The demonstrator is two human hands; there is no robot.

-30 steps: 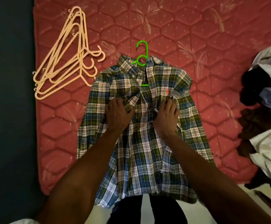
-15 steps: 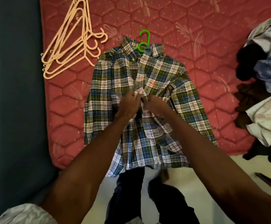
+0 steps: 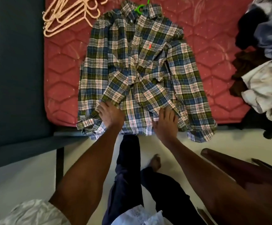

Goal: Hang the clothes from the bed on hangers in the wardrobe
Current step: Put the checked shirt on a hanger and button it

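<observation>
Red quilted mattress (image 3: 213, 65) is the workspace, with the plaid shirt (image 3: 136, 65) spread flat ahead of both hands and a green hanger (image 3: 142, 7) poking out of its collar at the far end. Half a second ago the hands were bunched at the button placket; now the left hand (image 3: 110, 113) and right hand (image 3: 165, 122) have slid down to the hem, fingers mostly flat and pressing the cloth, gripping nothing as far as I can tell. Looks like buttoning's done, so lifting it toward the wardrobe is probably next, while the spare peach hangers (image 3: 67, 15) beyond the left hand and the clothes pile (image 3: 265, 62) off right wait.

The green hanger (image 3: 142, 7) is mostly hidden inside the plaid shirt (image 3: 140, 70), hook cut off above
</observation>
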